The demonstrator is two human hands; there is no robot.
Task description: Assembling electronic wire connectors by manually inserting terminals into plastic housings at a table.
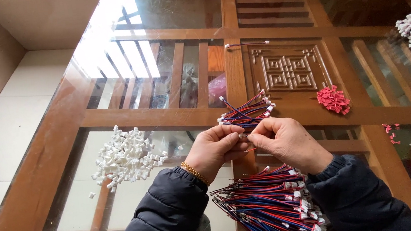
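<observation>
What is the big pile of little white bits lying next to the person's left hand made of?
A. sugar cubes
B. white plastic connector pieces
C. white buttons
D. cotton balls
B: the pile of white plastic connector pieces lies on the glass table top, just left of the left hand, and the bits are small blocky housings like the ones on the ends of the red and blue wires.
</observation>
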